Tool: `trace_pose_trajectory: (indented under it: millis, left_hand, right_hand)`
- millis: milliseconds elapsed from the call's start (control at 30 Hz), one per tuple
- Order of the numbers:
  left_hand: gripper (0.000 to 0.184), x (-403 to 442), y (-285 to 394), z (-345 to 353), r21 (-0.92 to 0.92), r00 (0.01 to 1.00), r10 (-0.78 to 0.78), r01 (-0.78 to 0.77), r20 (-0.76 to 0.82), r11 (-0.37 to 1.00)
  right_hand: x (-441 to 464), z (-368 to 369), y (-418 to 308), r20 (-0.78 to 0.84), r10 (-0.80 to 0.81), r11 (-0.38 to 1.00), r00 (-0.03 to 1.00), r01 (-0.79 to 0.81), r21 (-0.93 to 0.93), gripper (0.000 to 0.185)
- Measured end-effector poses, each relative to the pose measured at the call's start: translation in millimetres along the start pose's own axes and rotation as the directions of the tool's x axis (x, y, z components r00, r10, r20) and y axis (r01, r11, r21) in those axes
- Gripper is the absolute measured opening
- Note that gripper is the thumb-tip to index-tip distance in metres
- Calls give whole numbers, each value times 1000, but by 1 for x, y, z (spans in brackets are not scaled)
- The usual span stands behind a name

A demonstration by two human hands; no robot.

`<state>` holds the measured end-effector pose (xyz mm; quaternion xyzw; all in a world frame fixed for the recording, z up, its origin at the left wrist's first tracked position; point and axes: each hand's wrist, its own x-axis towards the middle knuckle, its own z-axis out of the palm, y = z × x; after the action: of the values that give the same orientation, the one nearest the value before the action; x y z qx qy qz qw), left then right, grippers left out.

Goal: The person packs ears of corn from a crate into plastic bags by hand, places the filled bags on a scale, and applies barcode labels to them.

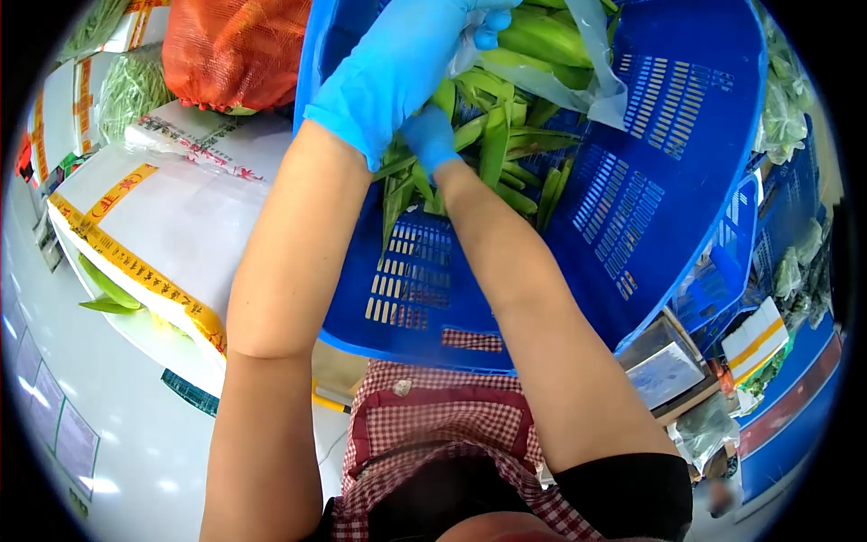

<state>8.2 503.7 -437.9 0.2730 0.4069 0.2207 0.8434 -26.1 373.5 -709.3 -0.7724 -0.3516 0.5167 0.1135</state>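
1. Apron (442, 406) in red and white check was nearest the camera, beside black sleeves (623, 497), with two bare forearms stretched forward past it
2. Blue basket (695, 190), large and slotted, stood just beyond the apron, the forearms reaching in over its near rim
3. Right hand (430, 137), in a blue glove, was inside the basket among loose green leaves (495, 144); its fingers were hidden, so I could not tell whether it was spread or pinching anything
4. Left hand (397, 72), also gloved in blue, reached farther, to the upper edge of the view, its fingers curled beside a clear plastic bag (610, 99); whether they gripped the plastic I could not tell
5. Green ears (551, 41), apparently corn in the husk, lay toward the basket's far side, right of the left hand's fingers, with the bag partly around them
6. White box (199, 208) with yellow printed tape was beside the basket on the left
7. Red mesh sack (235, 54) sat beyond that box
8. Thin green vegetables (134, 90) in plastic were farther left, and bagged greens (786, 117) stood beyond the basket on the right
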Motion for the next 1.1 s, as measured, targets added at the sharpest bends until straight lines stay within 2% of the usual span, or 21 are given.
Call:
trace_pose_trajectory:
  millis: [67,133,200,233,300,400,433,467,533,567,633,667,700,767,800,833,933,1000,1033,1067,1100]
  left_hand:
    - [6,1,-3,-1,-20,1000,-5,5,-5,1000]
    - [4,3,-5,1,12,998,-28,29,-50,1000]
    - [4,-1,-5,1,7,998,-30,30,-58,1000]
    - [4,-5,0,2,60,997,-65,68,-49,996]
    - [3,-3,-2,2,12,998,-42,42,-52,999]
    - [4,-2,-9,0,-47,998,-37,35,-47,998]
    - [5,-2,-10,-1,-61,998,-46,43,-48,997]
    - [5,-1,-10,-1,-73,998,-50,47,-47,996]
    - [7,-1,-10,-5,-40,997,-69,68,-21,997]
    - [7,-2,-10,-7,-19,997,-79,79,-6,997]
    - [9,-7,-12,-7,316,998,0,20,-62,949]
    - [13,-10,-12,-7,471,996,48,-4,-81,882]
    - [22,-9,-9,-8,543,993,-11,76,-122,837]
    - [23,-10,-5,-8,524,996,-12,60,-93,850]
    - [24,-10,-5,-7,514,997,-10,48,-76,856]
    - [25,-9,-10,-6,486,994,95,-58,-52,872]
    - [25,-8,-13,-6,365,997,79,-66,-20,928]
    - [22,-20,-11,9,368,995,72,-40,-74,929]
    - [22,-31,-10,19,371,994,65,-29,-86,928]
    - [22,-36,-9,27,376,993,61,-19,-99,926]
    - [20,-37,-15,30,434,995,31,14,-96,901]
  right_hand:
    - [-15,3,-1,-44,138,990,989,-137,30,57]
    - [-54,-1,2,48,388,829,920,-371,418,65]
    - [-62,30,50,232,366,858,901,-424,290,80]
    - [-67,36,52,203,325,870,923,-376,318,82]
    - [-78,44,53,150,256,881,955,-295,370,85]
    - [-74,35,59,277,158,754,948,-297,585,82]
    - [-69,40,61,252,256,837,933,-344,425,77]
    - [-71,35,59,259,225,800,939,-330,500,75]
    - [-84,16,43,265,158,704,951,-297,646,72]
    - [-93,-1,32,395,111,596,912,-379,708,69]
    - [-122,-52,22,606,-43,358,794,-554,752,62]
    - [-139,-72,25,649,-62,270,758,-614,742,59]
    - [-157,-94,30,689,-85,185,720,-668,721,56]
    - [-195,-139,27,563,-79,289,823,-521,803,58]
    - [-207,-156,34,544,-113,265,831,-503,823,61]
    - [-216,-174,41,524,-149,239,838,-484,842,64]
    - [-222,-222,13,425,-209,175,881,-394,902,73]
    - [-202,-241,-23,263,-114,67,958,-257,964,62]
    - [-181,-250,-38,273,-154,-34,950,-281,959,51]
    - [-157,-253,-53,219,-149,-69,964,-231,970,48]
    - [-131,-249,-61,150,-198,-46,969,-162,986,53]
